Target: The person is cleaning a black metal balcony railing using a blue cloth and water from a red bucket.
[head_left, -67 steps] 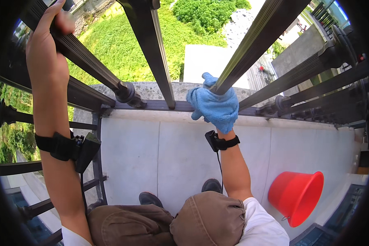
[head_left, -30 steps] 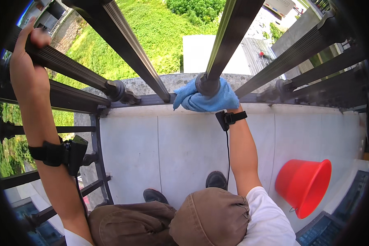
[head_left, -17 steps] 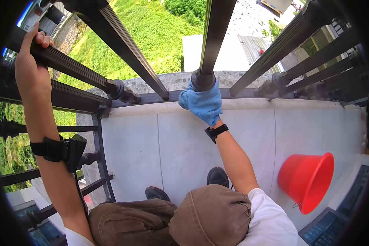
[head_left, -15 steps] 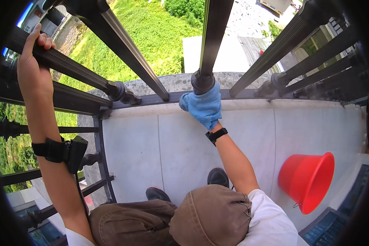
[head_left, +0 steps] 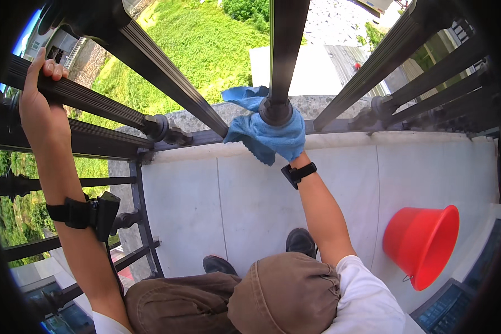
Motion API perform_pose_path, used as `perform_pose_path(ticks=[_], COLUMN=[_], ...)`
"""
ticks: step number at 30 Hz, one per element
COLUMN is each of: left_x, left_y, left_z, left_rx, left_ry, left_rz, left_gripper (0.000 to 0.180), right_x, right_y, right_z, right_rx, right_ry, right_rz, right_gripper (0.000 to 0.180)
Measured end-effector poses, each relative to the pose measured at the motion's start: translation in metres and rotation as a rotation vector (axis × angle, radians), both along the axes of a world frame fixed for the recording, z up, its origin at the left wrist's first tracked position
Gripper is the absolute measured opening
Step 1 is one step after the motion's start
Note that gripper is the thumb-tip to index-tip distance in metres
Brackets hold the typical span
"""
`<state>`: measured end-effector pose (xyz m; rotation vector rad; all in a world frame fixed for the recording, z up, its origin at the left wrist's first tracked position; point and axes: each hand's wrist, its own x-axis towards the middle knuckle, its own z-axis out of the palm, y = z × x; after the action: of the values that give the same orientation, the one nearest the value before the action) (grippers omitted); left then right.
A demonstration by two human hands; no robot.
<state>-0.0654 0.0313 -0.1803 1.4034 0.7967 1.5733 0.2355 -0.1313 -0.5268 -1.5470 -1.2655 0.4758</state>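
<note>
At the upper left, my left hand (head_left: 45,103) is wrapped round a dark fluted railing baluster (head_left: 103,99). My right hand (head_left: 300,160) is almost wholly covered by a blue cloth (head_left: 286,136), with only the part near the wrist showing. The cloth lies round the foot of the middle baluster (head_left: 284,61), just below its round collar. One end of it spreads out to the left and beyond the post. Fingers of the right hand are hidden under the fabric.
A red bucket (head_left: 412,239) lies tilted on the pale tiled floor (head_left: 267,192) at the right. The bottom rail (head_left: 339,125) runs along a stone ledge (head_left: 192,118). Grass (head_left: 200,47) lies below, outside the railing. My shoes (head_left: 301,242) are on the tiles.
The blue cloth, bunched on the near side of the middle baluster before, now spreads round its foot and leftward. My left hand keeps its grip on the baluster.
</note>
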Motion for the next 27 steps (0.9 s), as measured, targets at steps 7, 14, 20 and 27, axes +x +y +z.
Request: perform_pose_path(ticks=[7, 14, 20, 27], left_x=[0.005, 0.006, 0.004, 0.006], left_y=[-0.006, -0.015, -0.004, -0.003], left_z=[0.001, 0.004, 0.002, 0.004], left_rx=[0.016, 0.000, -0.013, -0.012], left_ry=[0.015, -0.021, -0.009, 0.010], left_rz=[-0.069, -0.061, -0.063, -0.096], left_gripper=[0.013, 0.012, 0.013, 0.014], right_x=[0.030, -0.006, -0.010, -0.012], right_y=[-0.009, -0.045, -0.037, -0.037], right_z=[0.003, 0.024, 0.001, -0.008], right_rx=[-0.071, -0.019, 0.072, 0.072], right_ry=[0.292, 0.239, 0.334, 0.549], right_rz=[0.265, 0.073, -0.036, -0.039], right_gripper=[0.045, 0.041, 0.039, 0.043])
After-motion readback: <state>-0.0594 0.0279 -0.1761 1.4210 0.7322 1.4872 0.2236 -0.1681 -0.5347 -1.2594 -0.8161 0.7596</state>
